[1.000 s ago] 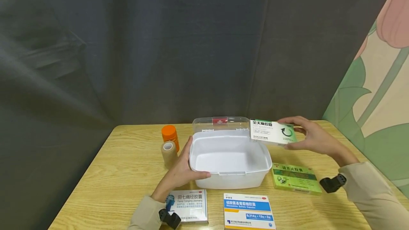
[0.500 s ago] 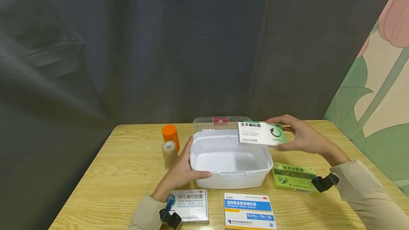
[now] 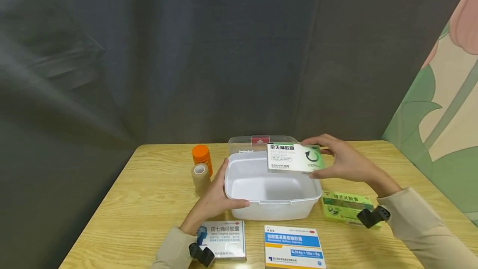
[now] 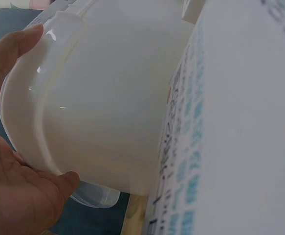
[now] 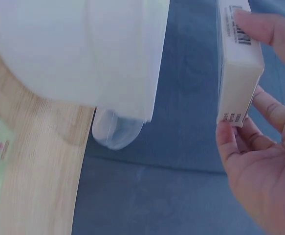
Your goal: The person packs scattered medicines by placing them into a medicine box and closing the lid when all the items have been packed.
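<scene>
A white plastic box (image 3: 274, 211), uncovered and with nothing visible inside, stands mid-table. My left hand (image 3: 215, 198) grips its left end, thumb over the front rim and fingers along the side; the left wrist view shows this hand (image 4: 20, 181) around the rim. My right hand (image 3: 341, 161) pinches a white and green medicine box (image 3: 293, 157) by its right end, thumb below and fingers on top. That medicine box hangs over the plastic box's back right part, label facing me. In the right wrist view its narrow end (image 5: 240, 93) shows between thumb and fingers.
A clear lid (image 3: 242, 141) with a red label is behind the box. An orange-capped bottle (image 3: 201, 152) and a tan bandage roll (image 3: 201, 179) stand left. Medicine boxes lie around: white (image 3: 225, 240), blue and white (image 3: 295, 248), green (image 3: 345, 206). A dark curtain (image 3: 224, 53) hangs behind.
My right hand has carried the white and green medicine box leftward, from beside the plastic box's right rim to over its opening. The left hand keeps its grip on the plastic box.
</scene>
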`<state>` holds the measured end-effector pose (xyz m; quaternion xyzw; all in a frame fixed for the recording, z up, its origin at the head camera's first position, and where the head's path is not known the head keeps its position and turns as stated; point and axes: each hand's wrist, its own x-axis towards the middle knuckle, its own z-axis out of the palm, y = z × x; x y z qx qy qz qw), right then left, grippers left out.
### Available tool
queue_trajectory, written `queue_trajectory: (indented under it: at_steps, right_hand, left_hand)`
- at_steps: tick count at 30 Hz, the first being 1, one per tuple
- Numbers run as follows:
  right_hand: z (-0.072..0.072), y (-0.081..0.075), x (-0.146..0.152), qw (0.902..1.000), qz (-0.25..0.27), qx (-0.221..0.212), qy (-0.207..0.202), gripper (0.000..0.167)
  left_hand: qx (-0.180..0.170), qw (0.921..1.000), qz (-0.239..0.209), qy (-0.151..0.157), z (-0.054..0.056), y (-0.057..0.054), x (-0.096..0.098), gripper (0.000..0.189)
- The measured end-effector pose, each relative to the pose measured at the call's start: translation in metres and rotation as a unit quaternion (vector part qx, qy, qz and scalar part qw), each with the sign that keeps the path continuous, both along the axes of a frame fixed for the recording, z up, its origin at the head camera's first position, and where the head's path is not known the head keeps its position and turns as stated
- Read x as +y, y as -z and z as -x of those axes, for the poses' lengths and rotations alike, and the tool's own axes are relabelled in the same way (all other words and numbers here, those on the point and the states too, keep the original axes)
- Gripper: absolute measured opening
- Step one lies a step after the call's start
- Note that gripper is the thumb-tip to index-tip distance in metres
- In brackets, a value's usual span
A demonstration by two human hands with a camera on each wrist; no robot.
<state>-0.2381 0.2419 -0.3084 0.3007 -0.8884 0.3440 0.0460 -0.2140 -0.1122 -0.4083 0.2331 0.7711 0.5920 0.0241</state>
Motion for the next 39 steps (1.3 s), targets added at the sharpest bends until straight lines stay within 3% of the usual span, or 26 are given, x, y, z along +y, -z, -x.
queue_trajectory:
  at_steps: [8,25,32,39]
  right_hand:
    - [-0.002,0.000,-0.021,0.9999,-0.005,-0.016,-0.001,0.069]
    - [0.007,0.017,-0.070,0.9975,-0.033,-0.039,-0.047,0.071]
    - [0.015,0.018,-0.084,0.9950,-0.081,-0.047,-0.036,0.067]
    - [0.023,0.024,-0.093,0.9862,-0.136,-0.094,-0.012,0.066]
  left_hand:
    - [0.003,0.9999,0.008,-0.005,-0.001,0.001,0.000,0.120]
    - [-0.004,0.9988,0.036,-0.033,-0.006,-0.004,0.002,0.123]
    - [-0.008,0.9987,0.040,-0.032,-0.006,-0.008,0.006,0.125]
    - [0.006,0.9987,0.046,-0.023,-0.005,-0.006,0.012,0.125]
